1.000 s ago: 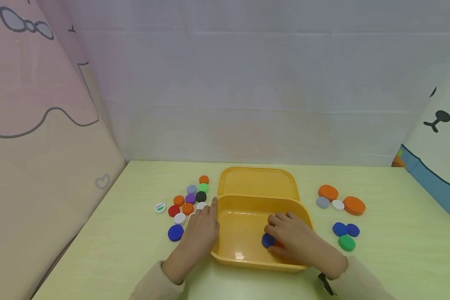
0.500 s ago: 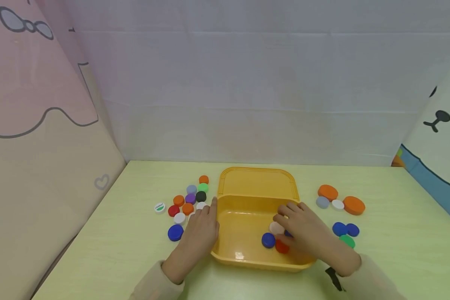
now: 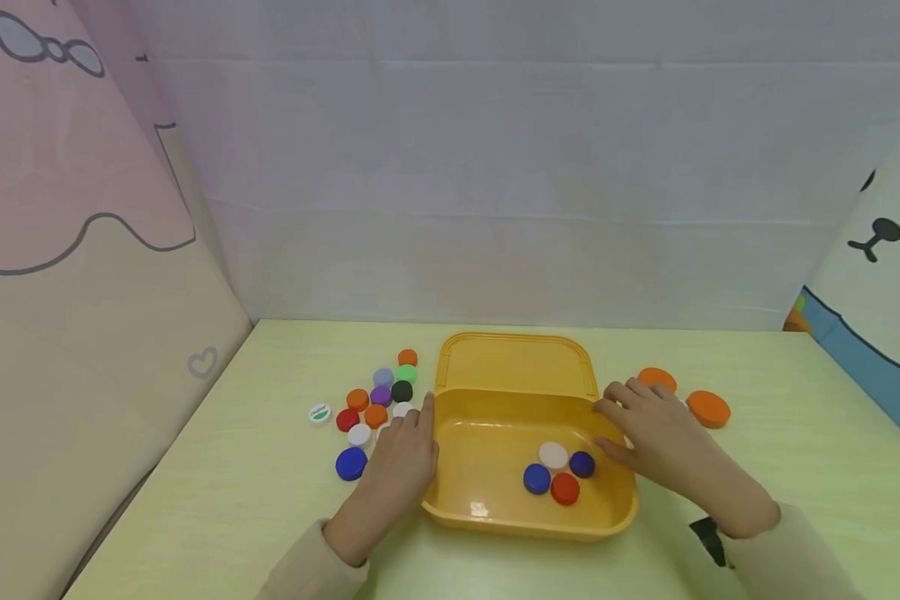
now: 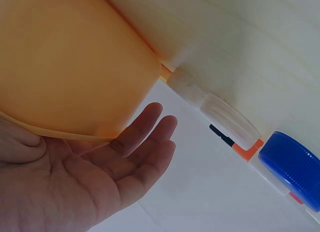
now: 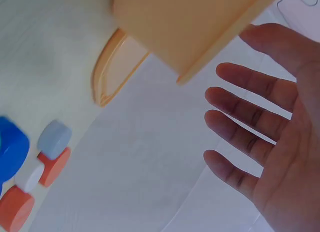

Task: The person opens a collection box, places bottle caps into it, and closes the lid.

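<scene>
My left hand (image 3: 405, 454) rests at the left rim of a yellow plastic box (image 3: 468, 526), index finger laid along the edge. In the left wrist view its other fingers (image 4: 145, 159) extend loosely beside the outer wall. My right hand (image 3: 656, 429) hovers over the box's right edge, fingers spread and holding nothing. Inside the box lie a white bottle cap (image 3: 553, 455), a dark blue cap (image 3: 582, 464), a blue cap (image 3: 537, 479) and a red cap (image 3: 566, 489). Orange caps (image 3: 708, 409) sit beyond the right hand, which hides other caps near them.
Several mixed caps cluster left of the box, among them a large blue cap (image 3: 351, 463), a black cap (image 3: 402, 392) and a purple cap (image 3: 381, 396). A yellow lid (image 3: 517, 364) lies behind the box. A pale curtain (image 3: 525, 192) hangs behind the table (image 3: 217, 517).
My right hand has moved right, from over the caps inside the box to its right edge, uncovering the white, red and dark blue caps. The left hand has stayed put.
</scene>
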{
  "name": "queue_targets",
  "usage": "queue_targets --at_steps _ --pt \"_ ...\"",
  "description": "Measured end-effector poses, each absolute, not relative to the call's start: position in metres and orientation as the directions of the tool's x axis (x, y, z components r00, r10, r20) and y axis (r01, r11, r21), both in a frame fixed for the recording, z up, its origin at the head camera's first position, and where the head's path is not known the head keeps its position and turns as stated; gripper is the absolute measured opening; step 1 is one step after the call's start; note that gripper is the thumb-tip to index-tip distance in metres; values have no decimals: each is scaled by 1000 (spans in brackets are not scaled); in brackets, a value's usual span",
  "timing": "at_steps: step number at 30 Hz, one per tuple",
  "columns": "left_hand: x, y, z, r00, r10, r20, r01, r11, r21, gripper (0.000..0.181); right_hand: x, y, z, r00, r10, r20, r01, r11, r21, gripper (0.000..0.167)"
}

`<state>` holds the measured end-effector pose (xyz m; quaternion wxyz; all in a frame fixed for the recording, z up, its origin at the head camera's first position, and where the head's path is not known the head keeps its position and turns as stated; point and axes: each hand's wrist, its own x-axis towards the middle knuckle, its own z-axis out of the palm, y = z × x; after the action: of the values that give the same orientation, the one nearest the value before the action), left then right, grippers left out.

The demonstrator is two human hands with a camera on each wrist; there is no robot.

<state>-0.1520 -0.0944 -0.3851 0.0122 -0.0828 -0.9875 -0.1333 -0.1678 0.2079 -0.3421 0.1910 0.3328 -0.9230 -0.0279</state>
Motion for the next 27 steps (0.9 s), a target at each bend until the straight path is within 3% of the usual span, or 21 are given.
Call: queue_targets --at_steps 11,27 --pt "-151 -94 -384 -987 157 41 162 951 263 58 -174 249 -351 -746 -550 375 -551 826 115 31" --pt "-151 -94 -385 -989 148 27 149 950 273 58 -176 283 -369 -897 -419 141 -409 908 90 28"
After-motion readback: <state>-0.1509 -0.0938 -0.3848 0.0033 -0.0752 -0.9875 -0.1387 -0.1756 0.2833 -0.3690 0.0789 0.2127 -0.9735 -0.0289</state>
